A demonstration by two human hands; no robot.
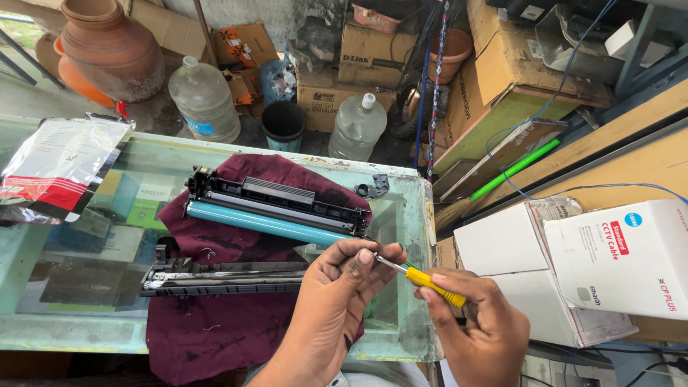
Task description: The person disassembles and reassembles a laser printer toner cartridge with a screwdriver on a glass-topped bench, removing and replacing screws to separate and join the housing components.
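Observation:
A black toner cartridge half with a cyan drum [276, 208] lies on a maroon cloth [215, 315] spread over a glass counter [64, 337]. A second black cartridge half [222, 278] lies in front of it. My right hand [476, 326] grips a yellow-handled screwdriver [430, 284]. Its metal shaft points left toward the drum's right end. My left hand [337, 301] pinches the shaft near the tip, just beside the cartridge. A small black plastic part [374, 188] sits loose on the glass behind the cartridge.
A silver and red bag [57, 168] lies on the counter's left. White boxes [573, 265] stand at the right. Behind are two large water jugs [208, 100], clay pots [107, 46], cardboard boxes [502, 64], a black bucket [283, 123] and a green-handled broom [502, 175].

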